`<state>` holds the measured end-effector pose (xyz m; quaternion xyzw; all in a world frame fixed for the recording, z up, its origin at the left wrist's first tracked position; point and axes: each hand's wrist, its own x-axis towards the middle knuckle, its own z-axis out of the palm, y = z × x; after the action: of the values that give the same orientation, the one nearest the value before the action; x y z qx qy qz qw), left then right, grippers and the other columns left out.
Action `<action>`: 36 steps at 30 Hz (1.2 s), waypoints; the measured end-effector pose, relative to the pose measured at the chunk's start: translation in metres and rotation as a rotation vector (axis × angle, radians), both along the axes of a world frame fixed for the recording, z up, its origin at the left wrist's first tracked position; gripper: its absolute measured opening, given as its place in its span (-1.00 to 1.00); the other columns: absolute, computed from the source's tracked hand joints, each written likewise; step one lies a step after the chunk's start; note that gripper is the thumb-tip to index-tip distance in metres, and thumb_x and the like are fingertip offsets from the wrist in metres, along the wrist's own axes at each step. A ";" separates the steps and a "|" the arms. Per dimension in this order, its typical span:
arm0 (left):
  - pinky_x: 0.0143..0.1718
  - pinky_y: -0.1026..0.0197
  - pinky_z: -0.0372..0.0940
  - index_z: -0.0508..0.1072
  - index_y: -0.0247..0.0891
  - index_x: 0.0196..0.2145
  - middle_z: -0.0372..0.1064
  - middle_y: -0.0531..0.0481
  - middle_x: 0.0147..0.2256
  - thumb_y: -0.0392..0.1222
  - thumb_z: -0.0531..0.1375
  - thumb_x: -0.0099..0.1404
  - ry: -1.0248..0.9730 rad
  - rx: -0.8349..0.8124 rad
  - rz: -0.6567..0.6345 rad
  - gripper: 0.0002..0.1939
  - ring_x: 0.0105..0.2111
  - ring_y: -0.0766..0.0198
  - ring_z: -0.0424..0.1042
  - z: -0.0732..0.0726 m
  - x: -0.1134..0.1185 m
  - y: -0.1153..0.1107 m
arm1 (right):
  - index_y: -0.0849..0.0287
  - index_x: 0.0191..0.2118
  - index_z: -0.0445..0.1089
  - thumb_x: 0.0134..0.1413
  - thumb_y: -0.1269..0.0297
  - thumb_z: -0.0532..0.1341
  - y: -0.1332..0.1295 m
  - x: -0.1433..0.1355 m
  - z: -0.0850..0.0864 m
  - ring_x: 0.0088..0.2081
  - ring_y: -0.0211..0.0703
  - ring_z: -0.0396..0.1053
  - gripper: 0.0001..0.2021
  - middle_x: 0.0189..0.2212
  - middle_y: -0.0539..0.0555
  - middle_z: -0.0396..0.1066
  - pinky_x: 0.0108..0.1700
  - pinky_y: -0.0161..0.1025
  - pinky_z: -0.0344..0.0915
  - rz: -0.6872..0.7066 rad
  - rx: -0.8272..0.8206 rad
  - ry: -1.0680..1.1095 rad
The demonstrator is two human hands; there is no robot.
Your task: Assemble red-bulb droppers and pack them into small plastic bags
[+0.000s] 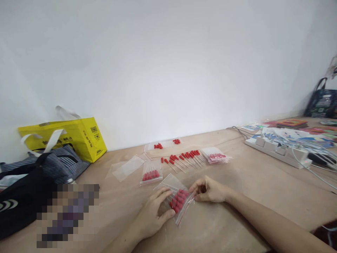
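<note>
A clear zip bag (179, 200) with several red-tipped sticks lies on the table between my hands. My left hand (155, 211) rests on its left side, thumb and fingers apart. At the bag's upper right edge, my right hand (205, 189) pinches the zip end. Just behind is another filled bag (151, 172), and a row of loose red-tipped sticks (186, 156) fans out to its right. A stack of filled bags (216, 155) sits at the end of that row. Flat clear bags (129, 168) lie to the left.
More red-tipped pieces (158, 146) lie near the wall. At the left are a yellow bag (79, 137), a striped bag (65, 163) and a black bag (23, 200). A power strip (276, 153) with cables and papers (292, 123) occupy the right side.
</note>
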<state>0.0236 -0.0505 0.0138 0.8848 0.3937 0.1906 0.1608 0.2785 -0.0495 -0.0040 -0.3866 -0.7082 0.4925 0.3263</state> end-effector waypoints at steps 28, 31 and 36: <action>-0.52 0.38 0.33 0.43 -0.29 -0.34 0.47 -0.06 -0.36 -0.32 -0.02 0.20 -0.050 0.887 -0.151 -0.78 -0.43 0.32 0.47 -0.008 0.006 0.003 | 0.21 -0.61 0.25 0.02 0.42 0.00 0.007 -0.026 -0.013 -0.64 -0.40 0.10 -0.76 -0.70 -0.07 0.26 -0.49 -0.30 -0.18 -0.367 1.228 -0.632; -0.52 0.39 0.31 0.42 -0.31 -0.31 0.48 -0.06 -0.36 -0.37 -0.09 0.27 -0.006 1.003 -0.180 -0.72 -0.44 0.35 0.47 -0.008 0.003 0.007 | 0.21 -0.60 0.25 0.03 0.40 0.01 0.007 -0.024 -0.013 -0.64 -0.40 0.10 -0.76 -0.70 -0.07 0.27 -0.49 -0.30 -0.17 -0.363 1.226 -0.639; -0.52 0.38 0.29 0.41 -0.34 -0.26 0.48 -0.06 -0.32 -0.39 -0.12 0.32 0.050 1.066 -0.253 -0.69 -0.36 0.34 0.47 -0.004 -0.001 0.007 | 0.19 -0.51 0.30 0.06 0.38 0.00 0.008 -0.021 -0.010 -0.61 -0.37 0.13 -0.79 -0.66 -0.06 0.29 -0.50 -0.30 -0.16 -0.333 1.339 -0.649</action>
<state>0.0231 -0.0434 0.0099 0.8884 0.1366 0.3218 -0.2975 0.2575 -0.0415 -0.0140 -0.3333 -0.8484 -0.2363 0.3365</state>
